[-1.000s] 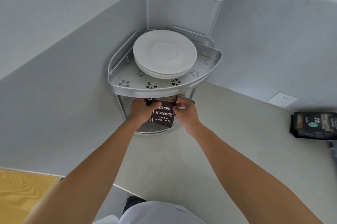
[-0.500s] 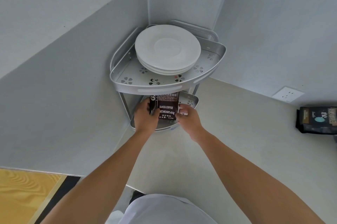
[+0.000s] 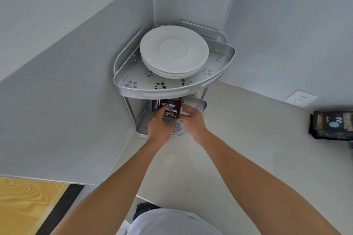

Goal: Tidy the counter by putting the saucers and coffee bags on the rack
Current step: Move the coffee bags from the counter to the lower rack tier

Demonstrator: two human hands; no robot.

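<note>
Dark-brown coffee bag upright under rack top tier, clasped between left hand and right hand, steadying it onto lower shelf.

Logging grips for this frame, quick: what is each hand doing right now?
Left hand: closed on the coffee bag at the rack's lower shelf.
Right hand: fingers on the same bag's right edge.

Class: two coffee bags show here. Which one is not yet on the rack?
The black coffee bag at the right edge, lying on the counter untouched. The brown coffee bag stands in the rack's lower shelf, held between both hands.
</note>
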